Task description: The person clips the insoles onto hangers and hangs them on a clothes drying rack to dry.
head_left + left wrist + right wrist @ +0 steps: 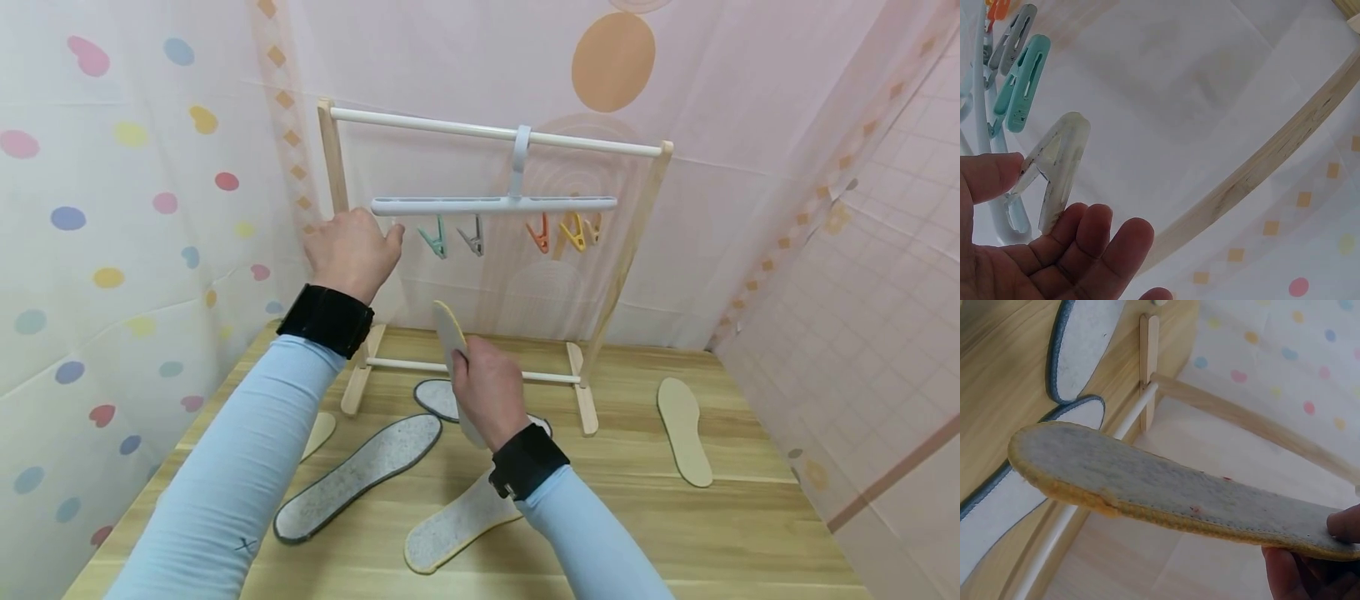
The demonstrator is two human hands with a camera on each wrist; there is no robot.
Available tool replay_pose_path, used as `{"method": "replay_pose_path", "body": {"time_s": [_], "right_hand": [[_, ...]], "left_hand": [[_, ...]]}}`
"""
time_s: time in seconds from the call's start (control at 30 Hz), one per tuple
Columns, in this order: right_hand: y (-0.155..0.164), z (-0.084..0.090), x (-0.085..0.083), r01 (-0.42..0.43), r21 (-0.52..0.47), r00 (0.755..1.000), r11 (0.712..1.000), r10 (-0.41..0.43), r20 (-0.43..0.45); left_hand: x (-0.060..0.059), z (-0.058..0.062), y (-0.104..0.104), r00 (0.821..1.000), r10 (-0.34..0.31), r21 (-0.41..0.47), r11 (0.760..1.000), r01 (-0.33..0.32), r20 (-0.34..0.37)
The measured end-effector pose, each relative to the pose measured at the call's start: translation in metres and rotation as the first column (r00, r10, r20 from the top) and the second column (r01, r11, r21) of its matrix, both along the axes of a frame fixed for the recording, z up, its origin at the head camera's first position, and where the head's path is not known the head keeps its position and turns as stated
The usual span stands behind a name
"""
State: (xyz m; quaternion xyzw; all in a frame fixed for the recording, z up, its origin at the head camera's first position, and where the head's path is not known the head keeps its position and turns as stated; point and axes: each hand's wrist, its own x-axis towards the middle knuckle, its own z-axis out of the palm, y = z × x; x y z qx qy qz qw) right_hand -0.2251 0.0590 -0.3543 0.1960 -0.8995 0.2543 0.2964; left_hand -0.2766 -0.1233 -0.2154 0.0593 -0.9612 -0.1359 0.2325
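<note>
My left hand [352, 250] is raised at the left end of a pale blue hanger [450, 205]. In the left wrist view its thumb and fingers pinch a whitish clothespin [1066, 159] beside the hanger's end. Lower down, my right hand [491, 387] grips a grey insole [1147, 475] with a yellow stitched edge, thumb on its face and fingers beneath. The insole points up and away, above the table. Along the hanger hang a green clothespin [435, 239], a grey one, and orange, yellow and beige ones further right.
A wooden rack [637, 237] with a white top rod [435, 125] carries the hanger. On the wooden table lie a dark-edged grey insole [363, 475], a yellow-edged one [457, 525] and a beige one [684, 429]. Other insoles are partly hidden behind my arms. Patterned curtains enclose the back and sides.
</note>
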Motion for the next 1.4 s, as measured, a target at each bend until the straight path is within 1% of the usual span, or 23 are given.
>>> {"method": "replay_pose_path", "body": {"time_s": [0.2, 0.5, 0.7, 1.17, 1.3, 1.4], "right_hand": [[-0.009, 0.002, -0.006, -0.012, 0.022, 0.999, 1.0, 0.012, 0.031], [-0.022, 0.006, -0.012, 0.011, 0.041, 0.996, 0.999, -0.014, 0.092], [-0.029, 0.01, -0.013, 0.023, 0.047, 0.995, 0.999, -0.027, 0.094], [-0.044, 0.018, -0.015, 0.012, 0.049, 0.992, 0.999, -0.018, 0.124], [-0.046, 0.02, -0.017, 0.012, 0.056, 0.99, 0.998, -0.02, 0.142], [-0.048, 0.02, -0.019, 0.013, 0.059, 0.991, 0.998, -0.02, 0.134]], "left_hand": [[0.001, 0.0, 0.0, 1.0, -0.008, 0.006, 1.0, 0.008, -0.016], [0.002, 0.002, 0.0, 1.0, -0.009, -0.011, 1.0, 0.008, -0.028], [0.003, 0.003, 0.0, 0.999, -0.014, -0.016, 1.0, 0.014, -0.037], [0.005, 0.007, -0.002, 0.998, -0.032, -0.016, 0.999, 0.032, -0.047], [0.005, 0.007, -0.002, 0.999, -0.033, -0.012, 0.999, 0.032, -0.036], [0.005, 0.008, -0.003, 0.999, -0.032, -0.007, 0.999, 0.031, -0.025]]}}
